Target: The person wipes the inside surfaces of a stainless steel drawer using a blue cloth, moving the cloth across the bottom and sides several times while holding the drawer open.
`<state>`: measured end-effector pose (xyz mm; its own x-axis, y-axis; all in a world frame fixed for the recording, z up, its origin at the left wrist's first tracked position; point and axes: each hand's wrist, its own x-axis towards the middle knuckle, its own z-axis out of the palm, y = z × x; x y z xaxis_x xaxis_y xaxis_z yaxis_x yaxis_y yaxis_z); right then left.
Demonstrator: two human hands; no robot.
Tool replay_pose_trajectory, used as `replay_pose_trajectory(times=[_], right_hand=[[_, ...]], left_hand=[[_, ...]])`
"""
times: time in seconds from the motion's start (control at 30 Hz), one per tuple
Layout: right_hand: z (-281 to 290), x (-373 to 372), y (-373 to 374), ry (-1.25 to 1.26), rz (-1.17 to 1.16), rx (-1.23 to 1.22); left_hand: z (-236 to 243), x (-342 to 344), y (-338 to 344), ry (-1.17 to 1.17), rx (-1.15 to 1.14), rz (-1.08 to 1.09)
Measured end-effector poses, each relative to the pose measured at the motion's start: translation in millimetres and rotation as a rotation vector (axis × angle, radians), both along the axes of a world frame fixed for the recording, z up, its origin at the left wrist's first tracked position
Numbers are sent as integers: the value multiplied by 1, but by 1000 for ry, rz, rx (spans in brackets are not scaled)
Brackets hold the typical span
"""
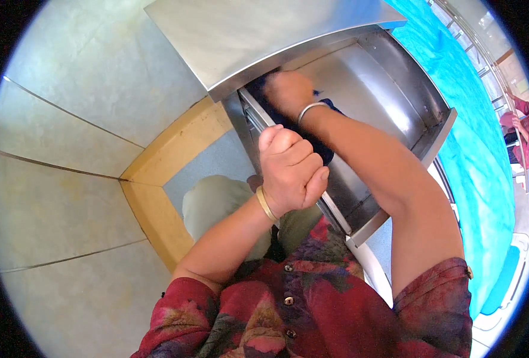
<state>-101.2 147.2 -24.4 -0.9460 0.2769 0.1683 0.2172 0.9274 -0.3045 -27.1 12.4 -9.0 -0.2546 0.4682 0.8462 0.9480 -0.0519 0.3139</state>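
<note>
Head: dark cloth [316, 142] lengthwise along drawer wall [334, 216]

- My shirt [330, 304] is deep red, patterned with blurry patches of dark grey, pink, tan and muted green.
- Round, gold-toned buttons [288, 301] run down its front.
- My left sleeve [184, 310] is short, brighter red with tan and greenish blotches.
- My right sleeve [434, 304] looks darker, with purplish-grey patches and a small button [470, 272] near its hem.
- My left hand [291, 170] is bare, a flat yellow-gold bangle [267, 206] at the wrist.
- My right hand [289, 92] is blurred; its bangle [309, 109] is slim and silvery.
- My trousers [214, 200] are pale grey-green.
</note>
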Motion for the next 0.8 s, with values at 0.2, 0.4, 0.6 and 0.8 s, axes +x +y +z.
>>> replay_pose_trajectory(times=[0.2,0.4,0.6,0.8], right_hand=[[11,-4,7,-22,-34,49],[14,17,103,-69,-394,124],[18,3,81,-197,-142,295],[-1,-1,52,43,-304,-171]], left_hand=[[2,-10,-2,28,-4,-10],[0,-4,0,51,-53,-24],[-3,-4,-3,44,-48,-2],[-2,-1,-1,42,-72,8]])
